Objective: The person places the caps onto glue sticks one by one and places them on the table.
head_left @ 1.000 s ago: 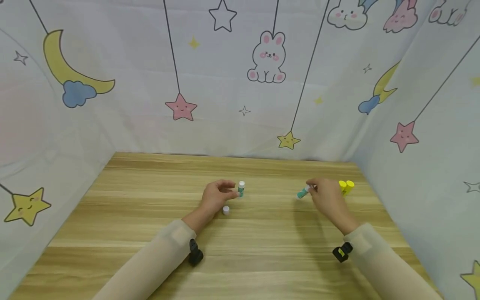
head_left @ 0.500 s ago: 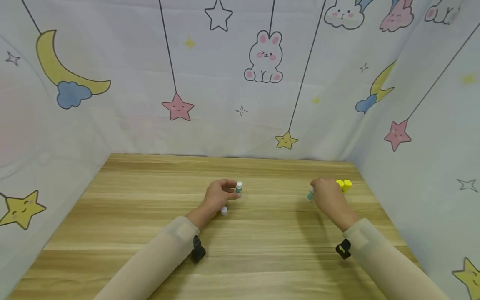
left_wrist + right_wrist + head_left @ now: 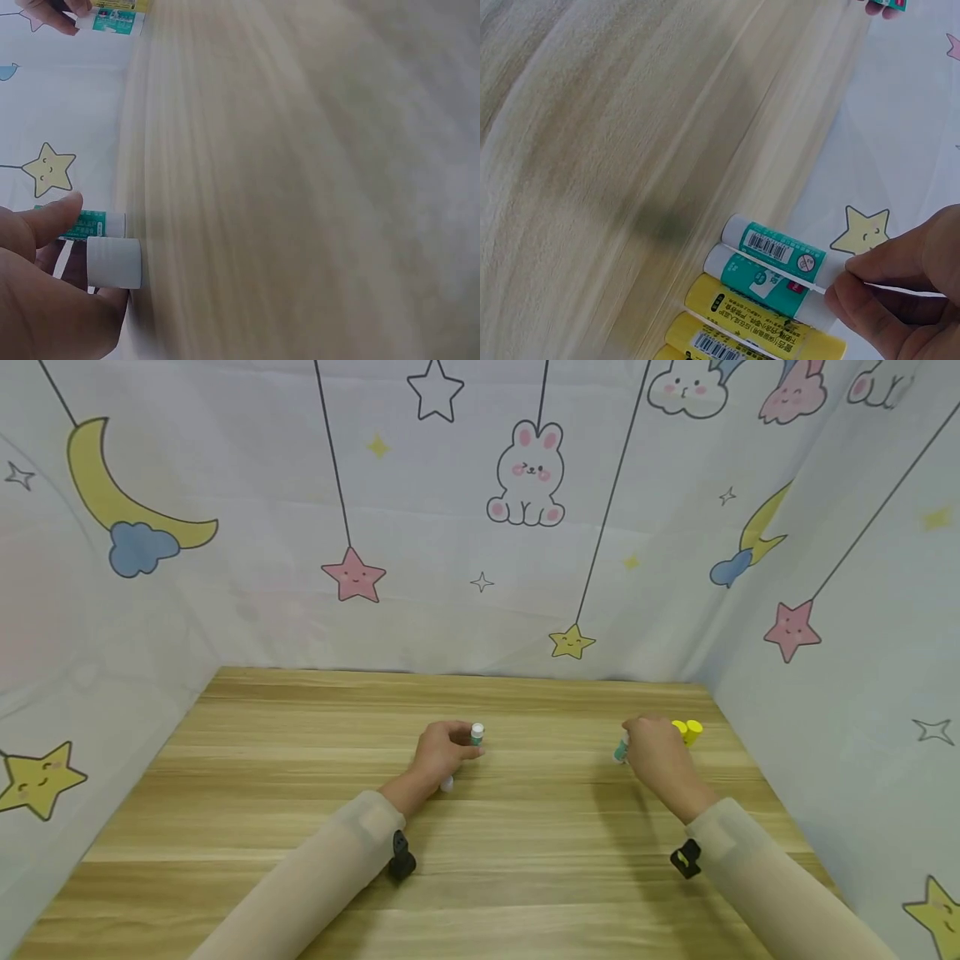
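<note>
An upright green-and-white glue stick (image 3: 477,737) stands mid-table, with my left hand (image 3: 433,756) around it, thumb in front and fingers behind. The left wrist view has the thumb lying over its green label (image 3: 91,223). Close under that hand sits a loose white cap (image 3: 114,262), half hidden in the head view. On the right, my right hand (image 3: 662,762) pinches another green glue stick (image 3: 776,246) by its white upper end. It stands against a second green one (image 3: 754,279), which the hand hides in the head view.
Several yellow glue sticks (image 3: 769,319) stand in a row beside the green ones, at the right rear of the wooden table (image 3: 525,860). A patterned white cloth (image 3: 420,627) rises behind the table and along both sides.
My right hand has moved slightly right, and its glue stick went from tilted to nearly upright beside the others. My left hand has come closer around its glue stick.
</note>
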Demonstrator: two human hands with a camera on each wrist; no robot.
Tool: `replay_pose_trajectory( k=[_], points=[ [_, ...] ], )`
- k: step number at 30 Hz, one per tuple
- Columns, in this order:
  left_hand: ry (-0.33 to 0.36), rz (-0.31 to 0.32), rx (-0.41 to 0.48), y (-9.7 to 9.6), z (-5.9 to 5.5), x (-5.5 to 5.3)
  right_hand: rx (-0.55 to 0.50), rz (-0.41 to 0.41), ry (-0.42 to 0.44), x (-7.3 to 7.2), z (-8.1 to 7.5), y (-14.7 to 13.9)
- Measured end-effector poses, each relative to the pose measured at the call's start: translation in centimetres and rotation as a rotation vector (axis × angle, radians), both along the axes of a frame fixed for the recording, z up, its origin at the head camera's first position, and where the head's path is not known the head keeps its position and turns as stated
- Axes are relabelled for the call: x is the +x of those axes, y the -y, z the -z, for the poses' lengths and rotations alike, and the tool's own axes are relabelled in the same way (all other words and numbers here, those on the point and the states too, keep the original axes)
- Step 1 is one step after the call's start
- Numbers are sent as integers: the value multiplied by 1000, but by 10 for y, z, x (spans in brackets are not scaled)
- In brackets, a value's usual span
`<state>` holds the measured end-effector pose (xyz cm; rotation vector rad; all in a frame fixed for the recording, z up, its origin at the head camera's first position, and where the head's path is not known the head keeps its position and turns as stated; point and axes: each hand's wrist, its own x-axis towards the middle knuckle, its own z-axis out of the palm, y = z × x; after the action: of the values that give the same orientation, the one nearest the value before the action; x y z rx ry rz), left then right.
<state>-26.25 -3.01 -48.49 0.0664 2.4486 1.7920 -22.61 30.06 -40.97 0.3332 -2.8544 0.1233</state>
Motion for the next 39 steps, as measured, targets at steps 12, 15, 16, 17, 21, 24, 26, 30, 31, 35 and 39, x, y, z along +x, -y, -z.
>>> replay_pose_trajectory(
  k=[12,15,16,17,21,24,26,30,31,35,39],
  points=[
    [4,-19,-2,-1,-2,6,-49,-43,-20,4,0,-4],
    [4,-21,-11,-1,-1,5,-64,-52,-26,5,0,-5],
    [4,-22,-15,-1,-1,5,-69,-51,-26,5,0,-6],
    [4,-23,-18,-1,0,5,-73,-49,-27,5,0,-6],
    [0,-24,-24,-2,0,5,-106,-27,-20,11,-3,-3],
    [-5,-27,-20,-2,0,5,-135,-18,-16,17,-8,3],
    [-11,-27,-24,-2,1,5,-136,-19,-21,21,-11,8],
    [-16,-27,-30,-2,3,4,-153,-26,-34,29,-15,18],
    [-18,-27,-34,-2,3,4,-158,-28,-39,31,-15,20],
    [-21,-25,-40,-3,3,3,-181,-39,-57,37,-14,27],
    [-24,-28,-26,-1,0,5,-199,-49,-41,41,-9,37]
  ],
)
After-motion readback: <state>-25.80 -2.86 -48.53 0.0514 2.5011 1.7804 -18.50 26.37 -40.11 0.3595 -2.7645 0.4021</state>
